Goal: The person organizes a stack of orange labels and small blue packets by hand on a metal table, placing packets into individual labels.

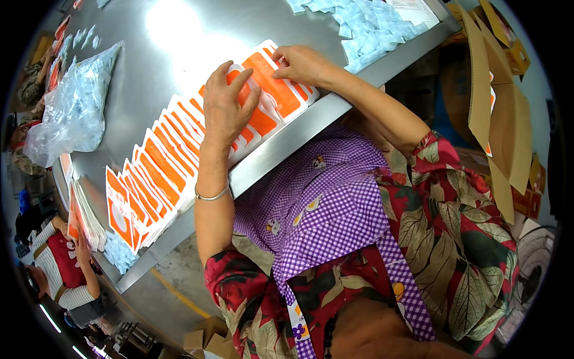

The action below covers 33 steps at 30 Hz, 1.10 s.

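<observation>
A long overlapping row of flat orange-and-white printed packets [159,168] leans along the near edge of a stainless steel table [148,80]. Over the row is my left hand [229,103], its fingers and thumb spread apart and nothing visibly gripped. My right hand [302,65] rests at the right end, with thumb and fingertips bent against the upper part of an orange packet [282,98]. Whether those fingertips pinch its edge cannot be made out. Some packets behind my left hand and wrist are hidden.
Pale blue sachets [372,27] lie heaped at the far right, beside a paper sheet [415,9]. A clear bag of blue sachets [83,107] sits at left. Another person [67,260] handles packets at the table's left end. Open cardboard boxes [500,103] stand at right.
</observation>
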Motion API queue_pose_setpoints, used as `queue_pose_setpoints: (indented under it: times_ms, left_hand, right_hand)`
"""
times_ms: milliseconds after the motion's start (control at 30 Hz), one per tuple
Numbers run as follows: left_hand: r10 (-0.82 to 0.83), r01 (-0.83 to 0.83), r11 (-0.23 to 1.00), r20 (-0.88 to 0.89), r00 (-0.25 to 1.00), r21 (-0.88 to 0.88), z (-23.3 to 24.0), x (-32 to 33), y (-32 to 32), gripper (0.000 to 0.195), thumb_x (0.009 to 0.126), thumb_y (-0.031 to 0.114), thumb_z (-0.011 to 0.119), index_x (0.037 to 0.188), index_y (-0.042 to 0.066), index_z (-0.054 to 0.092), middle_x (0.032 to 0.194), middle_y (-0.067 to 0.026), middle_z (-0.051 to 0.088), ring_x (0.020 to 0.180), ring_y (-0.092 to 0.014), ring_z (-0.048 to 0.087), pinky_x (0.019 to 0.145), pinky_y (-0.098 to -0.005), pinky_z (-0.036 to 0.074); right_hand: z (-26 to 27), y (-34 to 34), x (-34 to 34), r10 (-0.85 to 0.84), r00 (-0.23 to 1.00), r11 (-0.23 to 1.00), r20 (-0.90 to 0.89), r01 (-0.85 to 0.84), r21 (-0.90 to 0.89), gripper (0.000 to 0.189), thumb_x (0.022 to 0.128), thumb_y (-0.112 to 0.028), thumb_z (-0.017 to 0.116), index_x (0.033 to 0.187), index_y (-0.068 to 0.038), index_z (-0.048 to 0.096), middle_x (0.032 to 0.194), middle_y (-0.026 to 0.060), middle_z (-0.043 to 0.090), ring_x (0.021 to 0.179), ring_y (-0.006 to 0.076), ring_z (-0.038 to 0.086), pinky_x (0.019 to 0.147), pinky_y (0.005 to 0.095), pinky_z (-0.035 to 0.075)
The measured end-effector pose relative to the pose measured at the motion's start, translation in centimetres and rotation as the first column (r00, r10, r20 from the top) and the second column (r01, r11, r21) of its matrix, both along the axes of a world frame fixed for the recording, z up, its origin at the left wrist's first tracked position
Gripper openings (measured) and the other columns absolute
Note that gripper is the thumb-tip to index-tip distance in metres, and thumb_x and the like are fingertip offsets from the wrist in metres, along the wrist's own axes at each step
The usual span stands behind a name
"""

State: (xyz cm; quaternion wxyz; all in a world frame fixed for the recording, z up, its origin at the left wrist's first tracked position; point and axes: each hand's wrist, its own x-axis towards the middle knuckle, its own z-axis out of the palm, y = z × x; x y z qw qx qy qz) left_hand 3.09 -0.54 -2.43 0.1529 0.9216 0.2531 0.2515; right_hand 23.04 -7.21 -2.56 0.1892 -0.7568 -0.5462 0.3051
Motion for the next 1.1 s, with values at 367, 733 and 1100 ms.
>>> queue_pose_setpoints:
  times_ms: [367, 733, 1100]
  left_hand:
    - [0.102, -0.077, 0.984, -0.157, 0.982, 0.158, -0.3, -0.1, 0.2, 0.031, 0.075, 0.018, 0.070, 0.104, 0.007, 0.067, 0.134, -0.0214, 0.042, 0.123, -0.038, 0.041, 0.100, -0.0448, 0.038]
    - [0.215, 0.033, 0.711, 0.261, 0.941, -0.703, 0.7, 0.9, -0.9, 0.081, 0.087, 0.019, 0.064, 0.141, -0.009, 0.010, 0.082, -0.0105, 0.061, 0.071, -0.016, 0.062, 0.062, -0.0248, 0.051]
    - [0.205, 0.211, 0.586, 0.395, 0.895, -0.782, 0.9, 0.7, -0.2, 0.079, 0.088, 0.017, 0.062, 0.143, -0.003, 0.008, 0.083, -0.0112, 0.062, 0.075, -0.017, 0.064, 0.064, -0.0243, 0.052]
  right_hand:
    - [-0.4, -0.1, -0.9, -0.016, 1.000, 0.992, 0.022, 0.013, 0.125, 0.036, 0.080, -0.034, 0.058, 0.092, 0.000, 0.061, 0.080, 0.0172, 0.065, 0.072, 0.0290, 0.064, 0.065, 0.0413, 0.049]
    - [-0.2, -0.9, -3.2, 0.238, 0.961, 0.926, 0.142, -0.269, 0.266, 0.037, 0.083, -0.003, 0.051, 0.120, -0.007, 0.048, 0.083, 0.0146, 0.063, 0.072, 0.0282, 0.064, 0.062, 0.0386, 0.049]
    - [0.2, -1.3, -3.2, 0.327, 0.945, 0.862, -0.024, -0.288, 0.418, 0.051, 0.087, -0.047, 0.054, 0.125, -0.013, 0.050, 0.098, 0.0124, 0.064, 0.087, 0.0259, 0.062, 0.076, 0.0366, 0.048]
